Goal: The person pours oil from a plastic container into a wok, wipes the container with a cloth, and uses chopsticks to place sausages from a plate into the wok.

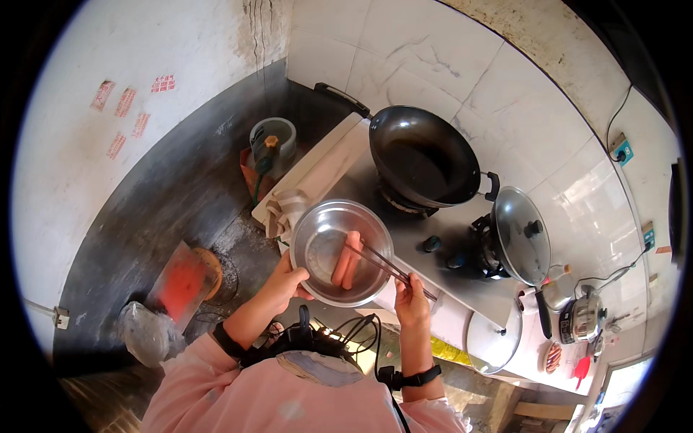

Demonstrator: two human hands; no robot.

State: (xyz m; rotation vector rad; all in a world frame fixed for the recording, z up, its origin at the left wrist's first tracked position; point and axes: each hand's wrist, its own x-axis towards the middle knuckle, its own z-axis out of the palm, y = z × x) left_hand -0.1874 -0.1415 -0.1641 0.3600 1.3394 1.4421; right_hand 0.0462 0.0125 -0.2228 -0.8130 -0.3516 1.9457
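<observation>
My left hand [283, 283] grips the rim of a steel bowl [310, 249] at its lower left, thumb over the edge. Inside the bowl lie pink sausages [347, 263], two or so, side by side against the right part of the bottom. A pair of dark chopsticks [386, 265] is held in my right hand [412, 299], just right of the bowl. Their tips reach over the rim to the sausages; whether they pinch one I cannot tell. The bowl is held in front of the counter's near edge, below the large black wok [424, 155].
The wok sits on the left burner of a gas stove [451, 238]. A glass-lidded pan [521, 234] stands on the right burner. Further right are a glass lid [494, 339], an electric pot [583, 317] and a plate of food [553, 357]. A gas cylinder [273, 148] stands behind the counter's left end.
</observation>
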